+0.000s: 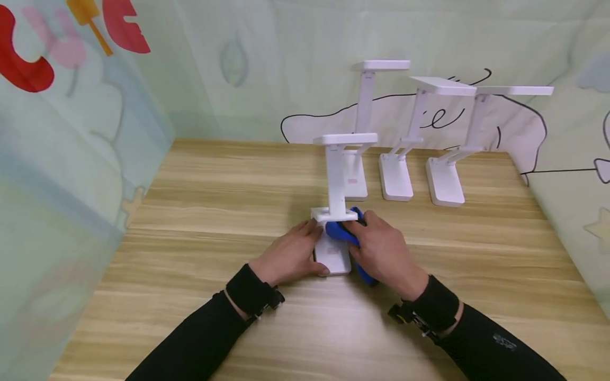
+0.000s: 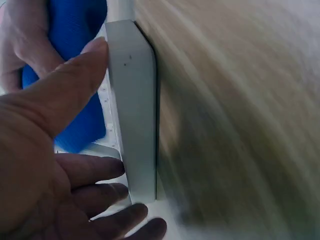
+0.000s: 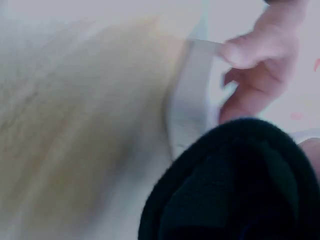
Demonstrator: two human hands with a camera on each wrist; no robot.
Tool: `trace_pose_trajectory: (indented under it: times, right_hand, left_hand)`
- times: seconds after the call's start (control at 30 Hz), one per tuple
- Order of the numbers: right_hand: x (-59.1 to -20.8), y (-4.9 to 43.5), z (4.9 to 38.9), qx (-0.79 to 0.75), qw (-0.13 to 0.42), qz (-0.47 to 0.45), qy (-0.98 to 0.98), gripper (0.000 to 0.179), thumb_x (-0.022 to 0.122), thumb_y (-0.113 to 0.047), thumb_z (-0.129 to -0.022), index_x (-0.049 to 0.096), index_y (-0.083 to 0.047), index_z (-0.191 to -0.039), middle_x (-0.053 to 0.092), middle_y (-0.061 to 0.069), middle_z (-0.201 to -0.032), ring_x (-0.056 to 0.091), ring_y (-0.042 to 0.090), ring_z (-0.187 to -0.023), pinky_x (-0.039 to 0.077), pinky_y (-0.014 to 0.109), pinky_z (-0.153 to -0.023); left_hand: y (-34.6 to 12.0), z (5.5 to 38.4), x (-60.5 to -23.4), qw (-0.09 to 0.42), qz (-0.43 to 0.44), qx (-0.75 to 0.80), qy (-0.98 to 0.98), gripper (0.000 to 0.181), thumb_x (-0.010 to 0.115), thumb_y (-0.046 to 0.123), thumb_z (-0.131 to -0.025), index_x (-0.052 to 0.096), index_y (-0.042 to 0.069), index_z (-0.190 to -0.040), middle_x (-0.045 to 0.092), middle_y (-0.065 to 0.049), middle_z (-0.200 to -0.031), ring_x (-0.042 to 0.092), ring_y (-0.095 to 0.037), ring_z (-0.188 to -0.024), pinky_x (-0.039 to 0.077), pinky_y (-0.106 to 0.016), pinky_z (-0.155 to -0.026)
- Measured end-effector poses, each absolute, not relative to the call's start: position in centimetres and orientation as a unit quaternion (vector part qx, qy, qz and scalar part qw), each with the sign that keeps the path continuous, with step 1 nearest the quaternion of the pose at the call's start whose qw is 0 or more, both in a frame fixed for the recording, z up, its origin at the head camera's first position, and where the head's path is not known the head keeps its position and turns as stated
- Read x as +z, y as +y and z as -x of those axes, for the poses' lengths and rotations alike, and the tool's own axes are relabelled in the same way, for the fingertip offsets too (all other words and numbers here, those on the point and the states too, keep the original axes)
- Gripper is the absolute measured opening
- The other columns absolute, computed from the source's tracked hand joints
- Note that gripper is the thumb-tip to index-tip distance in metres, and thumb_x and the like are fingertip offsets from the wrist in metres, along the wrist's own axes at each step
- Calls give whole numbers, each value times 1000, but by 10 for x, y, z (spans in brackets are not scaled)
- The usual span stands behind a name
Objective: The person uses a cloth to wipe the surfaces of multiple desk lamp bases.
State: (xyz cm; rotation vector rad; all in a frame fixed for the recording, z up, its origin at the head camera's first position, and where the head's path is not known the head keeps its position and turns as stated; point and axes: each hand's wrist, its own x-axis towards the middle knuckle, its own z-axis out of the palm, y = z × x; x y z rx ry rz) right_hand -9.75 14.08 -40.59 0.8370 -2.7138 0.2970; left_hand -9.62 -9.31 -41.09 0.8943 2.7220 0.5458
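A white desk lamp [image 1: 335,180] stands upright on the wooden table, its base [image 1: 333,255] toward me. My left hand [image 1: 292,254] holds that base from the left, thumb at the front corner and fingers along the side. In the left wrist view, the thumb and fingertips touch the edge of the base [image 2: 132,110]. My right hand [image 1: 383,254] grips a blue cloth [image 1: 340,233], which lies against the top of the base under the lamp's stem and hangs down its right side. A dark rounded shape [image 3: 235,185] covers much of the right wrist view; what it is, I cannot tell.
Behind stand three more white lamps: one [image 1: 366,106] partly hidden by the held lamp, a middle one [image 1: 396,177], and one [image 1: 445,182] at the right. They are near the table's back edge, close to a printed fabric backdrop [image 1: 229,106].
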Motion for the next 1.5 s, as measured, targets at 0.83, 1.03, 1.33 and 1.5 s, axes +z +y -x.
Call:
trace_pose_trajectory:
  times: [0.83,1.03,1.33,1.5]
  right_hand:
    - [-418,132,103,39,125,-424,-896,43,86,-31,-88,74,-12,-125,68,20,-108,69,29,-88,61,43,-60]
    - [-423,129,118,24,134,-418,-898,31,76,-21,-96,77,-12,-125,70,22,-115,70,34,-93,61,45,-59]
    - [-421,136,128,85,27,-310,-946,33,70,-19,-96,74,-4,-126,65,17,-96,57,23,-76,51,40,-55]
    - [-412,154,120,131,-66,-367,-918,38,69,-17,-96,73,-4,-132,65,14,-106,55,17,-79,54,35,-68]
  left_hand:
    - [-99,102,-411,164,-317,216,909,98,82,43,-92,30,1,-165,25,-31,-168,49,-40,-145,48,-44,-114]
    - [-101,106,-411,170,-304,211,914,100,81,44,-93,27,0,-165,24,-27,-170,55,-38,-141,50,-43,-111]
    - [-100,113,-413,182,-295,202,916,101,81,48,-91,31,-2,-163,25,-23,-172,49,-35,-147,48,-42,-114]
    - [-103,116,-411,196,-292,214,911,101,82,47,-91,30,2,-165,23,-20,-173,46,-36,-149,45,-43,-118]
